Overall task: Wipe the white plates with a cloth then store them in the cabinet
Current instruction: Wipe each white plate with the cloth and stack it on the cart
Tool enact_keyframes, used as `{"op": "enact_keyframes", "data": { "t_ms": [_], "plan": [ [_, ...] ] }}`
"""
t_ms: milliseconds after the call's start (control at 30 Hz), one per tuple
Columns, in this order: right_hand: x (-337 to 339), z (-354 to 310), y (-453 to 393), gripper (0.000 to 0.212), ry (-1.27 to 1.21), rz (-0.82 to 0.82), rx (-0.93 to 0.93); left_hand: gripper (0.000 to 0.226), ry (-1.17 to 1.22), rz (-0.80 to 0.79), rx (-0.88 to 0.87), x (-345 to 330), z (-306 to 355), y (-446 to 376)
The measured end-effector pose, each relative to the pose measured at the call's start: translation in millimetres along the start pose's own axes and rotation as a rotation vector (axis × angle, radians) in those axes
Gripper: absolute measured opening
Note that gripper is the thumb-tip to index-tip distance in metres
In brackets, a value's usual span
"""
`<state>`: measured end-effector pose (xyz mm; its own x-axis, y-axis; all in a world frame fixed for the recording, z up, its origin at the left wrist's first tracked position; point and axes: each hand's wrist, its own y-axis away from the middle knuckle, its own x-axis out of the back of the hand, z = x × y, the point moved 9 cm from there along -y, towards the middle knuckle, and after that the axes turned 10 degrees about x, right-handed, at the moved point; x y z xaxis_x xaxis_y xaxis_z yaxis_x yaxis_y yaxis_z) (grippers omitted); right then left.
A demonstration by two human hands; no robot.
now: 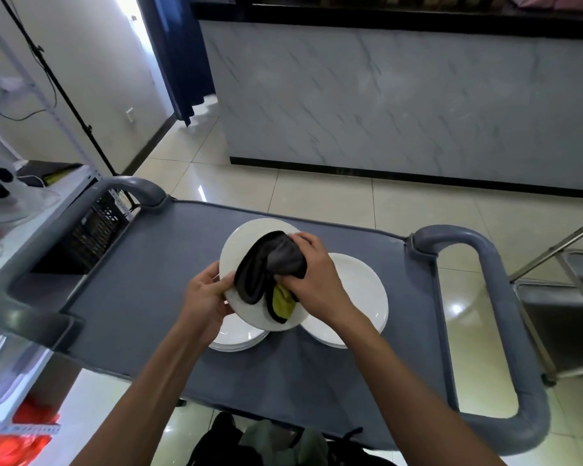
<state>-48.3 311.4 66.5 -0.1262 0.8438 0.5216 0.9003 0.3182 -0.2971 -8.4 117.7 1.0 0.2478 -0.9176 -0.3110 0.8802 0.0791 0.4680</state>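
Left hand (205, 294): fingers clamped on the near-left rim of a white plate (249, 260), held tilted above the cart.
Right hand (312, 274): fingers clamped on a dark cloth (270, 264), pressed onto that plate.
Plate stacks (360, 297): two, on the grey cart (142, 280), beneath.

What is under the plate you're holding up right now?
Under the held plate, a stack of white plates rests on the grey cart top, with a second stack beside it. The held plate and both hands cover much of them, so no count.
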Motion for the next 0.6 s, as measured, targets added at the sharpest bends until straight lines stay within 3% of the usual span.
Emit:
{"op": "enact_keyframes", "data": {
  "t_ms": [133, 333, 600],
  "plan": [
    [-7, 11, 5, 0.076, 0.126, 0.006, -0.056, 0.025, 0.022, 0.003, -0.003, 3, 0, 1],
    [-16, -23, 23, 0.069, 0.345, 0.032, 0.219, 0.026, 0.064, -0.036, 0.003, -5, -4, 3],
    [-11, -34, 25, 0.041, 0.501, 0.042, 0.366, 0.03, -0.032, -0.122, 0.018, -19, -10, 4]
  ]
}}
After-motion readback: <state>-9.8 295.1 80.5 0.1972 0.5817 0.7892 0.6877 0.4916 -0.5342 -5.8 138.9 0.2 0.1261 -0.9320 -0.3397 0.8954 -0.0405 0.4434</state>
